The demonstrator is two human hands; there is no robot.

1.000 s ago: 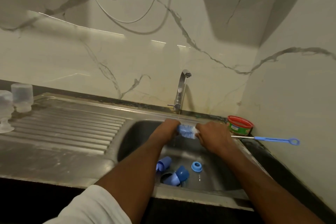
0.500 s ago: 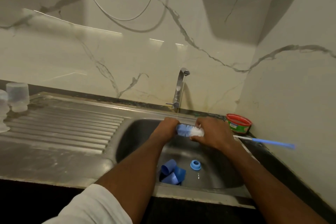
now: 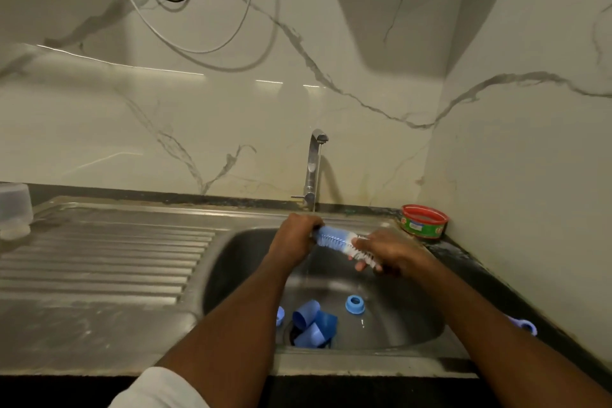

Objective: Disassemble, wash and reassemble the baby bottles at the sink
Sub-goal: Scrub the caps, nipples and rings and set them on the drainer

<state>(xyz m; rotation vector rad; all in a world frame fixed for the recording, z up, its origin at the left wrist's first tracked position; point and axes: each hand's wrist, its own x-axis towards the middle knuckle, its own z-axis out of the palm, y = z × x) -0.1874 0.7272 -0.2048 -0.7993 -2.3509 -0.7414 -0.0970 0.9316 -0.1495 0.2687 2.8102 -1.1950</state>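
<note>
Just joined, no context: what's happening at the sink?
A person holds a bottle brush under the running tap, left hand gripping the bristle tip, right hand gripping the other end of the bristles. Blue bottle parts and a blue ring lie in the sink basin, unassembled.

Left hand (image 3: 294, 237) hides whatever it grips; brush (image 3: 341, 242) handle vanishes under right hand (image 3: 385, 252). Cup (image 3: 13, 209) cut off at 9 o'clock.

Domestic kitchen. A stainless steel sink (image 3: 414, 338) with ribbed drainboard (image 3: 109, 258) and tap (image 3: 313, 169) occupies the lower frame. Marble-patterned wall panels (image 3: 231, 116) rise behind it.
</note>
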